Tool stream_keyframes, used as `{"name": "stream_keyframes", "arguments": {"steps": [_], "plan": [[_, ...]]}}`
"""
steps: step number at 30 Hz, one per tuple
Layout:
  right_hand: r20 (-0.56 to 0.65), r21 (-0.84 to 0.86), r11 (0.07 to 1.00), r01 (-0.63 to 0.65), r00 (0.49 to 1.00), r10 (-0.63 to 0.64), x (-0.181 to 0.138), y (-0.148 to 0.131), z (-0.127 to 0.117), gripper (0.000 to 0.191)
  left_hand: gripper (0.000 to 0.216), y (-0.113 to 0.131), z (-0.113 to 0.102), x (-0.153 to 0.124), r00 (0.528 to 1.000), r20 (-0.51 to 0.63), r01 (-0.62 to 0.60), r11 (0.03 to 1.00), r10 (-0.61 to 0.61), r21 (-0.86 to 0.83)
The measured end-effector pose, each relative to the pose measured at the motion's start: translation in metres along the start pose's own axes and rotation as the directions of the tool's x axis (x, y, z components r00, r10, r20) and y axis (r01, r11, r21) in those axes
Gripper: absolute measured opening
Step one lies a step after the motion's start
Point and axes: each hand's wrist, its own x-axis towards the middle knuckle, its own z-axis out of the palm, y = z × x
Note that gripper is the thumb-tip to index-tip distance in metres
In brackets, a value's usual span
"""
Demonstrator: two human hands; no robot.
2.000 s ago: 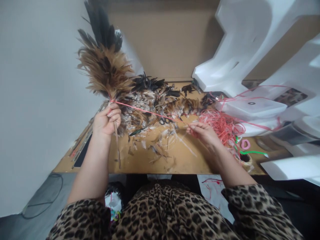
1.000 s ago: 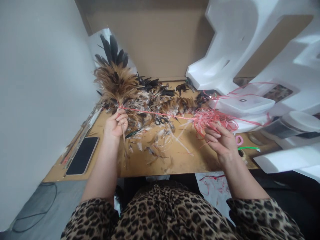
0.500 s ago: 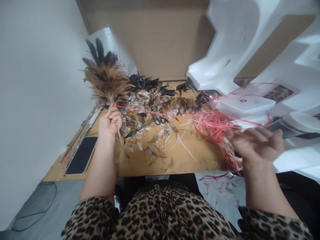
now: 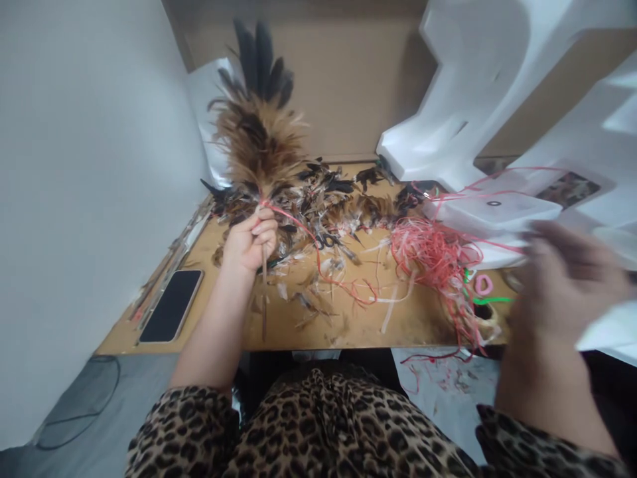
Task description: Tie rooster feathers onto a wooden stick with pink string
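My left hand [image 4: 256, 238] is closed round the thin stick of a feather duster [image 4: 261, 143], just below its brown and black feathers. The duster stands upright, and the stick's lower end [image 4: 264, 299] shows below my fist. From its binding a red plastic string [image 4: 318, 249] droops slackly onto the table. My right hand [image 4: 572, 292] is raised at the right, smeared by motion, so its fingers cannot be read. To its left lies a tangled heap of red string [image 4: 428, 252]. Black-handled scissors [image 4: 326, 241] lie among loose feathers [image 4: 355, 212] behind the slack string.
A phone [image 4: 172, 305] lies at the table's left end beside some thin sticks [image 4: 164, 265]. White moulded plastic pieces [image 4: 462, 99] rise at the back right. A pink ring [image 4: 483, 285] and a green strip [image 4: 492, 301] are near the right end. A wall [image 4: 99, 166] bounds the left.
The string from the duster was stretched taut toward my right hand and now hangs slack. My left hand and the duster have moved right and up. My right hand has moved farther right.
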Motion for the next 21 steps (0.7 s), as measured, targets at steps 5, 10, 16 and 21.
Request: {"name": "stream_keyframes", "arguments": {"steps": [5,10,16,21], "plan": [[0.763,0.078,0.95,-0.301,0.632,0.138,-0.059,-0.032,0.092,0.041,0.02,-0.022,0.027,-0.004,0.995,0.051,0.085,0.995,-0.087,0.044],[0.921,0.037,0.776,-0.629,0.323,0.219,-0.081,-0.035,0.13,0.026,0.021,-0.009,0.033,-0.005,0.999,0.036,0.015,0.997,-0.018,0.074],[0.947,-0.086,0.596,-0.799,0.12,0.299,-0.049,-0.01,0.111,0.024,0.02,0.036,0.008,0.005,0.983,0.035,-0.179,0.983,0.178,0.029],[0.909,-0.109,0.689,-0.716,0.209,0.361,-0.047,0.007,0.101,0.033,0.019,0.042,0.0,0.014,0.981,0.04,-0.188,0.982,0.188,-0.013]]}}
